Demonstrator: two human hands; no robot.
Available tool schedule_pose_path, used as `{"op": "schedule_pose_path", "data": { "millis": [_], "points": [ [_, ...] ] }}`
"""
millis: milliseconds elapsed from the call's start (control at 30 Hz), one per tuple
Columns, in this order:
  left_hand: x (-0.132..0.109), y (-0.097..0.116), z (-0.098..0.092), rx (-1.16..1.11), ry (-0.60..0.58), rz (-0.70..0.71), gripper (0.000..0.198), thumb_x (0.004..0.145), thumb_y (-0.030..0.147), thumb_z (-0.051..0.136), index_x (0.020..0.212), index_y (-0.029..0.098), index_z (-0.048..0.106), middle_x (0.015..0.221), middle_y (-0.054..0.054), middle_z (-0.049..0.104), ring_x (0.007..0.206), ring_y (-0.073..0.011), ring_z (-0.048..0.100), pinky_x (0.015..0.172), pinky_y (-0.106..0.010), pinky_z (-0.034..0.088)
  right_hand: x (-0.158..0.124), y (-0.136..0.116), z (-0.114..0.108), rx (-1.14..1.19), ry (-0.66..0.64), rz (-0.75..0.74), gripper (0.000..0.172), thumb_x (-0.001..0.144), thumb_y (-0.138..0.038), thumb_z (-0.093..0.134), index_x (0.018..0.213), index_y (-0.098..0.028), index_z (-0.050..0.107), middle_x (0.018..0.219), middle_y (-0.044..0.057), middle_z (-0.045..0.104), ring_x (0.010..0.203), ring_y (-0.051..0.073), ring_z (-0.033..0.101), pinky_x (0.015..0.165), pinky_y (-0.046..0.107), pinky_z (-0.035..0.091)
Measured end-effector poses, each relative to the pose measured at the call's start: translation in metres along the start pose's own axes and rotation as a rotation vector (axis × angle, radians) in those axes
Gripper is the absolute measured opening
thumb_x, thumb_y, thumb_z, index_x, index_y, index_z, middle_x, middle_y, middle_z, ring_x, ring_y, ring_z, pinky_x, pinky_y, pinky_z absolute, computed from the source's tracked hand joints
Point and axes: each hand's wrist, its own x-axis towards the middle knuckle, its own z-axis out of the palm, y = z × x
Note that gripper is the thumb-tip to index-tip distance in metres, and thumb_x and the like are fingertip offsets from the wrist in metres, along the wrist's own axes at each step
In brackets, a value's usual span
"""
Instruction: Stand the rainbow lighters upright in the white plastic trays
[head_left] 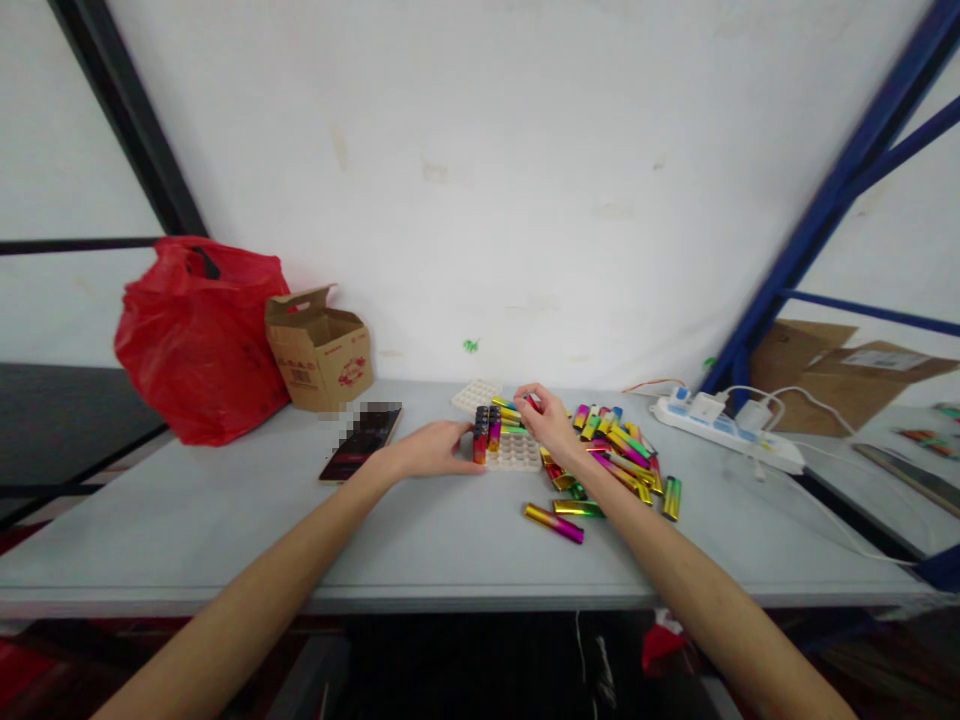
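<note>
A white tray with round holes (517,452) lies on the table, with several shiny multicoloured lighters (494,430) standing upright along its left side, black tops up. My left hand (439,447) is closed around the tray's left edge, thumb in front and fingers behind, touching the outer lighters. Over the tray's right part, my right hand (549,422) pinches a lighter (533,403), of which only a small red part shows; the fingers hide the rest. A heap of loose lighters (626,450) lies to the right, partly behind my right forearm.
Another white holed tray (476,395) lies behind. A phone (364,440), a cardboard box (319,350) and a red plastic bag (206,340) are at the left. A power strip (727,435) with plugs and cables is at the right, near a blue metal post (817,210).
</note>
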Motion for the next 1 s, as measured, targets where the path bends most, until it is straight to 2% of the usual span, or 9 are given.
{"op": "schedule_pose_path", "data": {
  "millis": [100, 233, 367, 433, 533, 600, 833, 1000],
  "points": [
    [0.000, 0.000, 0.000, 0.010, -0.001, -0.004, 0.057, 0.079, 0.066, 0.065, 0.109, 0.017, 0.063, 0.087, -0.004, 0.067, 0.075, -0.0220, 0.062, 0.065, -0.028, 0.042, -0.002, -0.002, 0.000, -0.055, 0.028, -0.057, 0.036, 0.089, -0.058, 0.060, 0.093, -0.023, 0.054, 0.057, -0.009, 0.043, 0.049, 0.009, 0.037, 0.046, 0.021, 0.029],
    [0.000, 0.000, 0.000, 0.022, 0.000, -0.002, 0.058, 0.080, 0.066, 0.064, 0.111, 0.017, 0.062, 0.087, -0.004, 0.068, 0.074, -0.0216, 0.062, 0.064, -0.028, 0.042, -0.004, -0.010, -0.005, -0.159, -0.034, -0.142, 0.039, 0.096, -0.059, 0.050, 0.087, -0.022, 0.055, 0.065, -0.005, 0.054, 0.053, 0.011, 0.048, 0.053, 0.023, 0.040],
    [0.000, -0.001, 0.002, 0.022, 0.008, -0.001, 0.059, 0.080, 0.066, 0.064, 0.113, 0.017, 0.061, 0.090, -0.005, 0.069, 0.074, -0.0213, 0.063, 0.063, -0.028, 0.041, -0.006, -0.022, -0.010, -0.388, -0.031, -0.345, 0.036, 0.098, -0.052, 0.053, 0.087, -0.020, 0.063, 0.082, 0.003, 0.063, 0.074, 0.015, 0.058, 0.069, 0.027, 0.046],
    [0.000, -0.002, 0.002, 0.020, 0.010, -0.002, 0.060, 0.080, 0.067, 0.063, 0.114, 0.017, 0.061, 0.089, -0.005, 0.069, 0.074, -0.0213, 0.063, 0.063, -0.028, 0.041, -0.007, -0.027, -0.010, -0.434, -0.079, -0.397, 0.035, 0.097, -0.050, 0.056, 0.088, -0.018, 0.066, 0.083, 0.004, 0.063, 0.077, 0.016, 0.058, 0.071, 0.027, 0.046],
    [0.000, -0.003, 0.002, 0.019, 0.007, -0.002, 0.062, 0.080, 0.067, 0.064, 0.115, 0.017, 0.061, 0.088, -0.005, 0.068, 0.073, -0.0214, 0.063, 0.063, -0.028, 0.042, -0.009, -0.029, -0.008, -0.383, -0.219, -0.340, 0.033, 0.097, -0.047, 0.056, 0.093, -0.017, 0.067, 0.068, -0.001, 0.059, 0.063, 0.013, 0.053, 0.062, 0.025, 0.043],
    [0.000, -0.004, 0.003, 0.019, 0.007, 0.001, 0.062, 0.080, 0.068, 0.064, 0.116, 0.017, 0.061, 0.087, -0.004, 0.068, 0.073, -0.0213, 0.062, 0.063, -0.028, 0.041, -0.010, -0.027, -0.006, -0.367, -0.269, -0.315, 0.030, 0.097, -0.045, 0.058, 0.096, -0.017, 0.068, 0.066, -0.002, 0.060, 0.060, 0.012, 0.052, 0.060, 0.024, 0.042],
    [0.002, -0.006, 0.004, 0.043, 0.012, 0.011, 0.061, 0.079, 0.070, 0.063, 0.110, 0.017, 0.063, 0.084, -0.004, 0.067, 0.073, -0.0216, 0.062, 0.063, -0.028, 0.041, -0.009, -0.016, -0.004, -0.476, -0.323, -0.367, 0.022, 0.092, -0.039, 0.067, 0.098, -0.018, 0.069, 0.068, -0.002, 0.064, 0.059, 0.012, 0.056, 0.060, 0.024, 0.042],
    [0.002, -0.007, 0.005, 0.034, 0.007, -0.010, 0.061, 0.078, 0.070, 0.063, 0.109, 0.017, 0.063, 0.087, -0.005, 0.068, 0.076, -0.0228, 0.063, 0.065, -0.029, 0.042, -0.008, -0.016, -0.005, -0.476, -0.317, -0.364, 0.023, 0.090, -0.040, 0.069, 0.099, -0.019, 0.068, 0.068, -0.002, 0.064, 0.059, 0.013, 0.057, 0.060, 0.024, 0.043]
  ]
}}
